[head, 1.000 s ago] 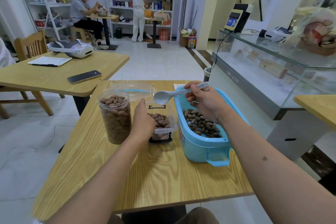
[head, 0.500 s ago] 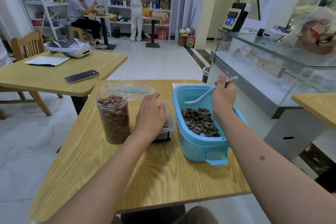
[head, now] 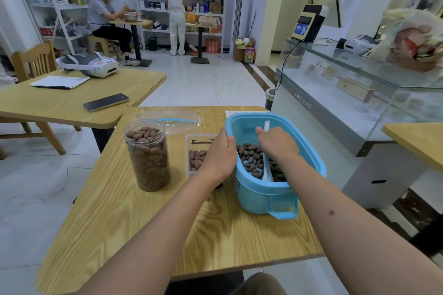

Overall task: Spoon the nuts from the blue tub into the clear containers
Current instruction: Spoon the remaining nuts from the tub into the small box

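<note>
The blue tub [head: 266, 195] stands at the right of the wooden table with dark nuts [head: 251, 158] in its bottom. My right hand [head: 278, 142] grips a white spoon [head: 266, 163] whose bowl is down among the nuts. My left hand [head: 219, 153] grips the tub's left rim. A tall clear jar [head: 148, 154], filled with nuts to the top, stands at the left. Between jar and tub sits a small clear box [head: 195, 155] holding some nuts, partly hidden by my left wrist.
A clear lid [head: 178, 121] lies behind the jar. A glass counter [head: 359, 93] runs along the right. Another table [head: 60, 103] at the left carries a phone [head: 105, 102], a notebook and a headset. Two people are at the far shelves.
My right hand carried the spoon from above the small box into the tub and pushed it down into the nuts. My left hand left the small box and took hold of the tub's rim.
</note>
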